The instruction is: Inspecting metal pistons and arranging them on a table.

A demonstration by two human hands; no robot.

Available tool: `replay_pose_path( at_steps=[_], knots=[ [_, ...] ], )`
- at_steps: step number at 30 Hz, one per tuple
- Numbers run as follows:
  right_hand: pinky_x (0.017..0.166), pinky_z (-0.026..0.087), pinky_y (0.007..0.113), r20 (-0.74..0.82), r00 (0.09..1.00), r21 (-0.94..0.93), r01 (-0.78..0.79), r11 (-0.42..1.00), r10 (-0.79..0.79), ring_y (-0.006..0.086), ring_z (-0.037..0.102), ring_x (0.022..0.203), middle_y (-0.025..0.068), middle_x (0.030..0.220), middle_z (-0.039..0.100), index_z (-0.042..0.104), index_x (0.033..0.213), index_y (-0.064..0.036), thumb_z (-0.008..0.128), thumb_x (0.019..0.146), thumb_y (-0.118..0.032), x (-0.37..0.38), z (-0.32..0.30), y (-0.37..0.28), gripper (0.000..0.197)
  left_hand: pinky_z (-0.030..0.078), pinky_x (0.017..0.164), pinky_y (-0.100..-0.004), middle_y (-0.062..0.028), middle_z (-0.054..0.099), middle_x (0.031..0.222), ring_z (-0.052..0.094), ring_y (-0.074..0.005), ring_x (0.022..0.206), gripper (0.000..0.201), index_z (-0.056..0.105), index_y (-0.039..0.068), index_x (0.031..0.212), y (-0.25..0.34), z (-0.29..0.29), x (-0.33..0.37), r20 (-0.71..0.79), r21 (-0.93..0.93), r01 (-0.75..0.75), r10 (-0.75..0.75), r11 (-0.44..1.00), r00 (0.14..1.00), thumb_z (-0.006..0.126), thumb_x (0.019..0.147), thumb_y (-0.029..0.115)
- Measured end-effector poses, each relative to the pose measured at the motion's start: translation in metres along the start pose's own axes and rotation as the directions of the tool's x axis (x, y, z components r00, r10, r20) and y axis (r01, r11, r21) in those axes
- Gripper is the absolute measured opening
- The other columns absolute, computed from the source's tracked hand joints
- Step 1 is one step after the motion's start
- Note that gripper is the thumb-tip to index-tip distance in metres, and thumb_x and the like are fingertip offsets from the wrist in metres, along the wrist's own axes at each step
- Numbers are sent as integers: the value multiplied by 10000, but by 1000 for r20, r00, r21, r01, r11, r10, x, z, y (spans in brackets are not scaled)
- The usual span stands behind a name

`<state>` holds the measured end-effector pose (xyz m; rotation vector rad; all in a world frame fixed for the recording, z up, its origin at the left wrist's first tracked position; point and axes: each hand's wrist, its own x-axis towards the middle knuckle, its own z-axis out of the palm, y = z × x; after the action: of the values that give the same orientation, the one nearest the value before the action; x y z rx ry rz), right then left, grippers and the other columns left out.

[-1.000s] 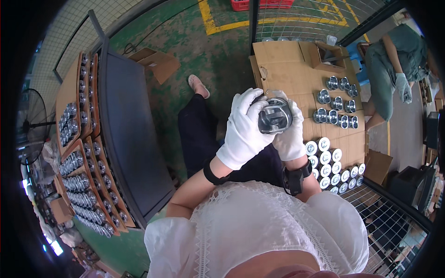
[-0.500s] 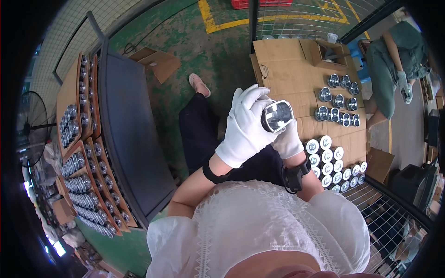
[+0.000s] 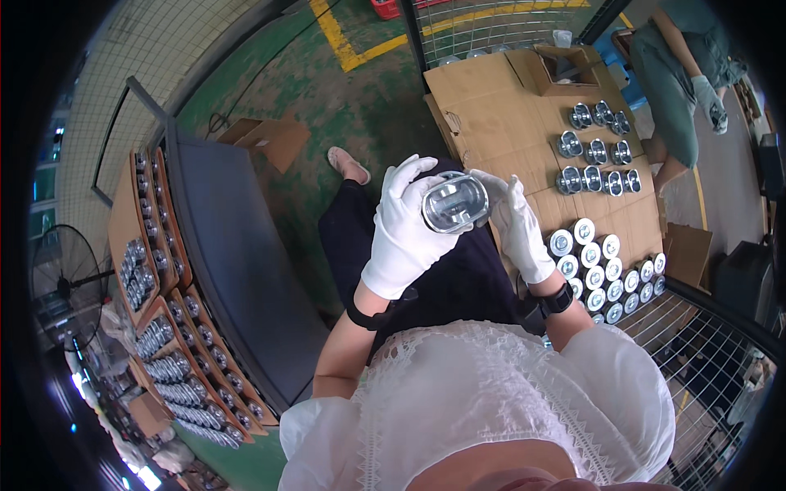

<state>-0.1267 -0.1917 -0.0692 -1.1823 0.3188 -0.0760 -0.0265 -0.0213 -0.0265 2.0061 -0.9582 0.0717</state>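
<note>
A shiny metal piston (image 3: 455,202) is in front of me, its hollow underside turned up. My left hand (image 3: 407,233), in a white glove, is closed around the piston's left side. My right hand (image 3: 522,233), gloved in white too, is beside its right side with fingers apart; a fingertip reaches the piston's edge, and I cannot tell whether it touches. To the right, on a cardboard-covered table (image 3: 483,106), several pistons (image 3: 596,152) stand hollow side up. Nearer me on the same table, further pistons (image 3: 589,255) are packed in rows, round pale faces up.
At the left, racks of pistons (image 3: 184,368) on brown boards stand beside a dark grey cabinet (image 3: 237,245). A small cardboard box (image 3: 565,72) sits at the table's far end. Wire mesh (image 3: 679,360) borders the table. A co-worker's gloved hand (image 3: 709,104) holds a part at the far right.
The piston has moved left and turned so its hollow underside shows more fully. My right hand has come out from behind it to its right side, fingers spreading. The view has shifted slightly.
</note>
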Motion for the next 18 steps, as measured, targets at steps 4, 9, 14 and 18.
replay_pose_path(
  at_steps=[4, 9, 14, 18],
  knots=[
    [962, 484, 312, 11, 1000, -51, 13, 999, -12, 156, 595, 1151, 103, 1353, 611, 507, 1459, 14, 351, 1106, -522, 3, 1, -4, 661, 561, 968, -427, -105, 583, 1376, 623, -334, 1233, 625, 631, 79, 1158, -5, 3, 1, 34, 20, 18, -18, 1000, 999, 940, 615, 110],
    [744, 552, 262, -3, 993, -83, -122, 989, 122, 108, 635, 843, 70, 1123, 685, 519, 1414, -18, 590, 1026, -201, 15, -4, 12, 435, 547, 976, -437, -123, 547, 1398, 584, -363, 1236, 581, 617, 34, 1197, -11, 16, 2, 213, 29, 157, -160, 987, 964, 880, 685, 110],
    [639, 612, 360, -221, 885, 220, -365, 905, 410, 255, 703, 692, 144, 914, 685, 561, 1197, 60, 579, 942, -102, 85, -88, 88, 303, 473, 1097, -412, -168, 488, 1475, 564, -345, 1295, 709, 504, 27, 1404, -23, 24, -1, 161, 72, 135, -145, 988, 976, 844, 784, 81],
    [538, 589, 397, -792, 530, 193, -252, 948, 302, 268, 739, 675, 177, 866, 729, 657, 1082, 61, 616, 891, -34, 160, -200, 157, 217, 470, 1094, -452, -204, 478, 1482, 525, -396, 1333, 561, 559, 17, 1357, -41, 9, -12, 169, 178, 175, -205, 968, 964, 788, 857, 130]
  ],
)
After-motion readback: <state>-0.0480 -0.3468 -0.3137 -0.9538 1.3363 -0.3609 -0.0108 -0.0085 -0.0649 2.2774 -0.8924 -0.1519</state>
